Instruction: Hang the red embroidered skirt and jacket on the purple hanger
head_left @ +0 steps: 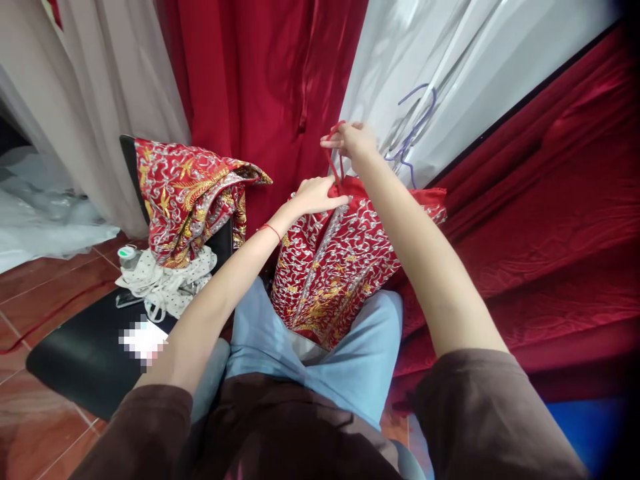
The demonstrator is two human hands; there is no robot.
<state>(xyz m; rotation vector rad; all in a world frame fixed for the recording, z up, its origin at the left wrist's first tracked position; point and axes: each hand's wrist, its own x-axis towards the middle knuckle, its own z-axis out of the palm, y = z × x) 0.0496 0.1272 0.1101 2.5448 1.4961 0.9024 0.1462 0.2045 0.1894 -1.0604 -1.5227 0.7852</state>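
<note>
Between my knees hangs a red embroidered garment (345,257), its silver and gold pattern gathered in folds under a plain red band (425,196) along the top. My left hand (316,195) is closed on that upper band, thumb stretched along the front; its other fingertips are partly hidden. Above it, my right hand (356,140) pinches a thin red cord (331,159), which loops down to the band beside my left thumb. Just right of my right hand, a purple hanger (420,123) rises with its hook upward, behind the garment.
Left of me, a black chair (75,353) bears another red embroidered garment (185,193), white dotted fabric (175,283), a clear bottle (129,257) and a blurred white item (145,341). Red curtain (260,80) and white fabric (390,53) hang ahead; dark red cloth (540,220) drapes right.
</note>
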